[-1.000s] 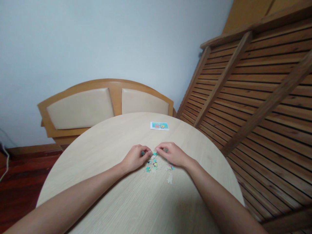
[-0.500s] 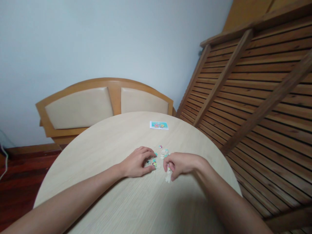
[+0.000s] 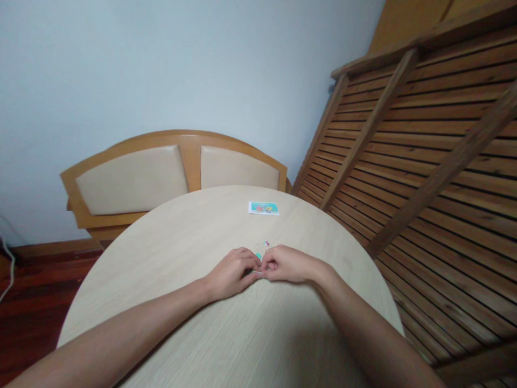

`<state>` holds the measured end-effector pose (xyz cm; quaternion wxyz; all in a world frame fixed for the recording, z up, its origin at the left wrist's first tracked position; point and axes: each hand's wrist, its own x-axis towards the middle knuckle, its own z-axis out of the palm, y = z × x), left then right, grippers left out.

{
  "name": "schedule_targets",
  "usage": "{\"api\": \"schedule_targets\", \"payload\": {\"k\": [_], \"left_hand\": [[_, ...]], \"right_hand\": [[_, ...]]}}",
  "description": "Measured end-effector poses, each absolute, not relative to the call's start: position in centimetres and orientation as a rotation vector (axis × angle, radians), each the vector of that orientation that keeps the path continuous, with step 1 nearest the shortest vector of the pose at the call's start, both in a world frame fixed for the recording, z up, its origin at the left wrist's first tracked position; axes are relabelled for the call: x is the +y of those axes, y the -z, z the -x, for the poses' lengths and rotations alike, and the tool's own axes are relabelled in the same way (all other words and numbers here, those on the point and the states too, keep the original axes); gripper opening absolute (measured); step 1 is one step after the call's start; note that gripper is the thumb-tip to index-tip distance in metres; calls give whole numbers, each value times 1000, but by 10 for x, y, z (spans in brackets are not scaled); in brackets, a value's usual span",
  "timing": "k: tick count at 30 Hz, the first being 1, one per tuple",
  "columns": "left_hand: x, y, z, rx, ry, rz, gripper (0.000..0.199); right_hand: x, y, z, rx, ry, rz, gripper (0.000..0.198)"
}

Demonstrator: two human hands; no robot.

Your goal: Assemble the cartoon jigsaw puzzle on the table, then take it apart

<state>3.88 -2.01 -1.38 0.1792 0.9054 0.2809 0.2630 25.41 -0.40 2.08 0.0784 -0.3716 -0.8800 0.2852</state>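
My left hand (image 3: 235,273) rests on the round table (image 3: 194,231), its fingers curled round small jigsaw puzzle pieces. Pressed up against its fingertips is my right hand (image 3: 290,264), with fingers folded in and thumb low. Between the two hands the gathered pieces are mostly hidden; only a pale edge shows there. A turquoise puzzle piece (image 3: 258,256) peeks out behind the left fingertips. One loose multicoloured puzzle piece (image 3: 266,243) lies just beyond the right hand.
A small cartoon picture card (image 3: 264,208) lies near the table's far edge. Behind the table stands a padded wooden headboard (image 3: 177,134) against the wall. A slatted wooden panel (image 3: 404,161) leans on the right.
My right hand has moved left and slightly away from me, sweeping the scattered pieces against my left hand. The left fingers have closed in a little; the gap between the hands is gone.
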Motion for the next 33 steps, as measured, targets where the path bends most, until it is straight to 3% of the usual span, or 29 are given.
{"api": "schedule_targets", "payload": {"k": [8, 19, 20, 22, 24, 26, 30, 33], "left_hand": [[-10, 17, -36, 993, -886, -2253, 32], [-5, 13, -22, 1005, -802, -2455, 22], [-4, 14, -19, 963, -774, -2504, 27], [-3, 18, -15, 865, -694, -2598, 56], [-2, 22, -13, 805, -606, -2653, 74], [-1, 26, -14, 803, -588, -2652, 66], [2, 28, -18, 889, -691, -2570, 30], [5, 29, -20, 944, -737, -2530, 19]], "right_hand": [[-4, -28, -252, -2504, -341, 979, 6], [9, -19, -272, -2539, -519, 1067, 21], [11, -18, -279, -2528, -512, 1117, 28], [15, -17, -293, -2536, -568, 1209, 62], [18, -15, -301, -2553, -648, 1272, 76], [19, -13, -302, -2534, -711, 1319, 65], [18, -9, -289, -2452, -815, 1317, 25], [18, -6, -280, -2413, -813, 1266, 16]]}}
